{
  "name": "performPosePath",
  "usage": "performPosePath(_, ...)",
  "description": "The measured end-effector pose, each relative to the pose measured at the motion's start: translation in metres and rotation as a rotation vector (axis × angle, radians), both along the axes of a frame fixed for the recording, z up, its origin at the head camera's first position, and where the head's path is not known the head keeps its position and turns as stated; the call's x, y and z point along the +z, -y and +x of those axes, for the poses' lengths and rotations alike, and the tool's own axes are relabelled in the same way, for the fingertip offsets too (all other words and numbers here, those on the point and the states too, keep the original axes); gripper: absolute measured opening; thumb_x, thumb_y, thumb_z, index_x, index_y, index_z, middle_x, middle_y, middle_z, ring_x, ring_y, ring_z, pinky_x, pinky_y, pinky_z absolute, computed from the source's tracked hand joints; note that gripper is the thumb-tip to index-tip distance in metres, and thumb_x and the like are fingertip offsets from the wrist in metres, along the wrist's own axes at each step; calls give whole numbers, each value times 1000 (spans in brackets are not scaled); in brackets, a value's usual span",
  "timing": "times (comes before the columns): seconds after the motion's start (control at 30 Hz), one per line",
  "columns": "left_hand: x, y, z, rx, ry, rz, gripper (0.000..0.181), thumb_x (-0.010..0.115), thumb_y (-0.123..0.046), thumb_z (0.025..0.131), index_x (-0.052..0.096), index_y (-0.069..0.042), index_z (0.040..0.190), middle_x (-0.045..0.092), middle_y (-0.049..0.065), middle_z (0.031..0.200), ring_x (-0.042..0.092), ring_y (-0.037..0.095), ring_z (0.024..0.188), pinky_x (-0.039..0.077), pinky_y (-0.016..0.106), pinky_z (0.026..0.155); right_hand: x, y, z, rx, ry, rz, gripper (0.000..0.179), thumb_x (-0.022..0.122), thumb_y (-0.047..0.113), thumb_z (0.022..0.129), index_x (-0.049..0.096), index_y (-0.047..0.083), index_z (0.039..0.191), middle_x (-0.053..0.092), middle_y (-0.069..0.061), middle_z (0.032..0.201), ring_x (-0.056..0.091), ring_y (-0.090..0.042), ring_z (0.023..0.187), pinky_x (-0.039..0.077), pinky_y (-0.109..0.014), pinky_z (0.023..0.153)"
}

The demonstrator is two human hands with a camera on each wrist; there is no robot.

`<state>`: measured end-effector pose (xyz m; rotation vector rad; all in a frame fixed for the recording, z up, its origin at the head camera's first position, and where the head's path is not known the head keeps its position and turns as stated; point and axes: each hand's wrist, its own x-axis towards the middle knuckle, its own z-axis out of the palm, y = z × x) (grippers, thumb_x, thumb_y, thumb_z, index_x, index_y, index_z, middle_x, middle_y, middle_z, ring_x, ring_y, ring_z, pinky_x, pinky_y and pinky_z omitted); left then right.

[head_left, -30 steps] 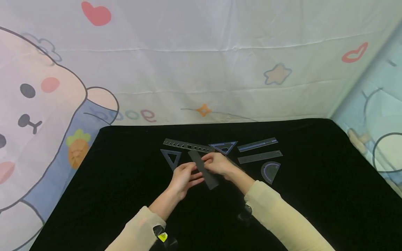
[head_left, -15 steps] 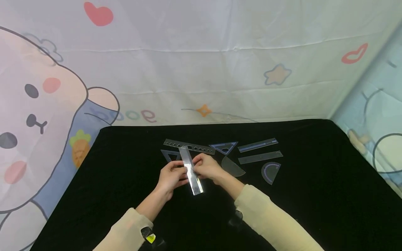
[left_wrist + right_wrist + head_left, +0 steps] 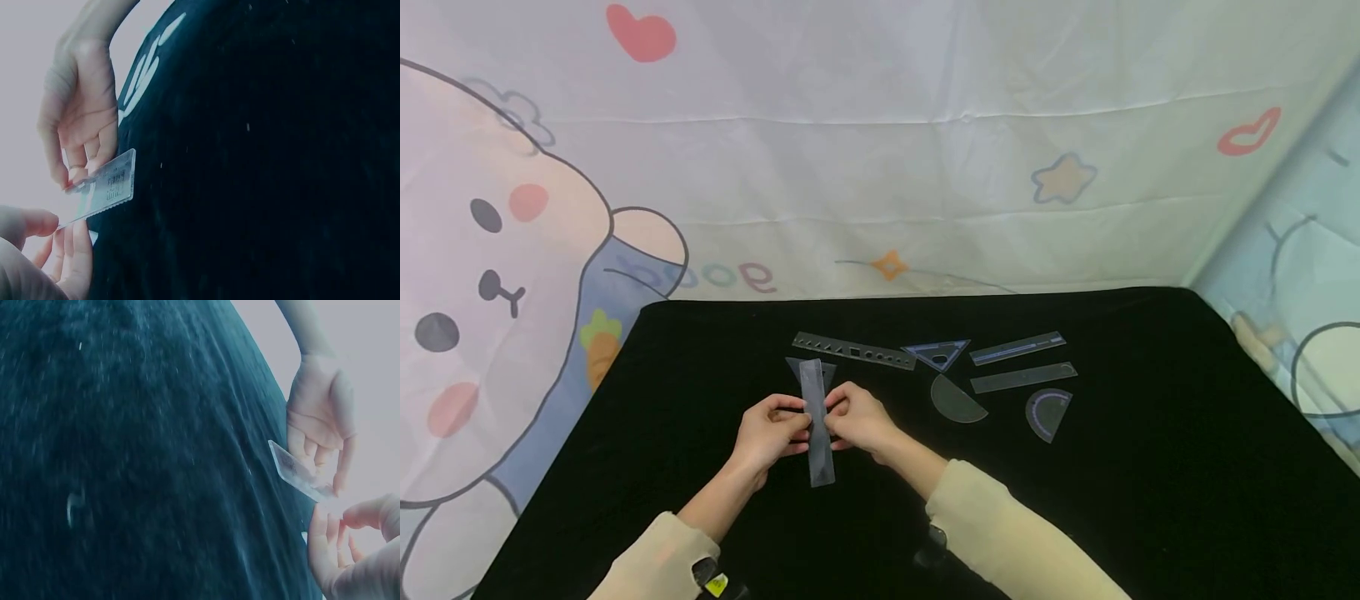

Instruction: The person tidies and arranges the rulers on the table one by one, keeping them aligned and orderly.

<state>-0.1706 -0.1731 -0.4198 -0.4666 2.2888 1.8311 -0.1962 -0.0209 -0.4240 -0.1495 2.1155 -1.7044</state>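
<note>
A clear straight ruler is held up between both hands, its long side pointing away from the person. My left hand pinches its left edge between thumb and fingers. On the opposite edge, my right hand pinches it the same way. Printed marks show on the ruler's near end in the left wrist view. Behind the ruler lies a small set square, partly hidden by it. A long stencil ruler with cut-out shapes lies just beyond.
Right of the hands lie a clear protractor, a second protractor with purple markings, a blue-marked set square and two straight rulers, one blue-marked and one plain. A black cloth covers the table.
Both hands have moved left and toward the person with the ruler, which has turned to point more directly away. The clear protractor, earlier hidden by the right hand, is now in full view.
</note>
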Motion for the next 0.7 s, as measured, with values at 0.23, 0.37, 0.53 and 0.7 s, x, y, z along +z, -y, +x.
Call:
performPosePath(0.23,8,22,4,-42,-1,-85,28,57,-13,90,53,-5,116,60,12,99,61,17,79,57,30,69,0,18,9,0,32,-106,27,54,0,86,52,3,112,56,-9,87,59,-18,74,57,-30,61)
performPosePath(0.37,11,33,6,-59,-4,-120,29,57,-15,90,52,-4,118,60,12,100,62,18,80,57,30,69,0,27,12,0,34,-134,27,54,2,88,51,4,115,57,-8,89,60,-16,75,57,-28,61)
performPosePath(0.53,13,46,8,-64,-2,-166,30,57,-15,90,53,-4,118,60,12,99,62,18,81,57,31,69,-1,40,17,-11,36,-186,28,52,1,88,52,4,116,57,-8,90,60,-18,77,57,-28,62)
performPosePath(0.7,14,59,11,-63,-4,-218,31,57,-16,90,53,-5,118,59,12,98,62,18,80,57,31,69,-2,55,21,-32,41,-202,29,53,1,87,54,5,116,59,-8,90,61,-17,76,57,-27,62)
